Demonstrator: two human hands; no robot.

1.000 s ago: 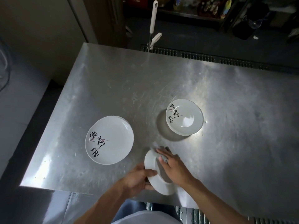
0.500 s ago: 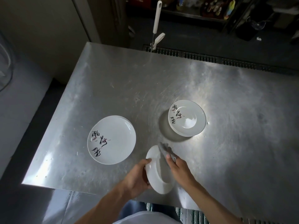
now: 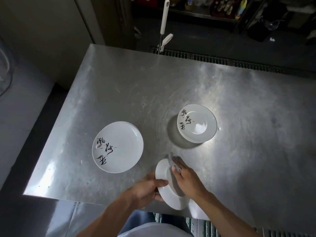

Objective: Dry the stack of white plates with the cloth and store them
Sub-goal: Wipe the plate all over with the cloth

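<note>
Right hand [image 3: 187,181] is in the dish, fingers spread flat and pressing a grey cloth [image 3: 176,164] against the inner face of a white plate [image 3: 168,194], so it is closed on nothing, just bearing down on the fabric. Left hand [image 3: 147,190] does the holding: thumb hooked over the near rim, the other fingers curled behind, clamping the plate tilted up on edge over the front lip of the steel table [image 3: 119,93]. That tilt looks deliberate, since it turns the hollow of the plate toward the wiping hand and gives the left hand something to brace against. A tuft of cloth pokes up past the top rim. Out to the left, a stack of plates [image 3: 118,147] lies flat, the top one painted with black calligraphy and a few reddish leaves. Farther back on the right stands a second, smaller stack [image 3: 197,124] with the same lettering, throwing a dark shadow to its left. Which pile is dried and which is waiting, I cannot tell. Beyond the far edge stands a white-handled floor tool [image 3: 164,16], over a floor drain grate [image 3: 213,59].
</note>
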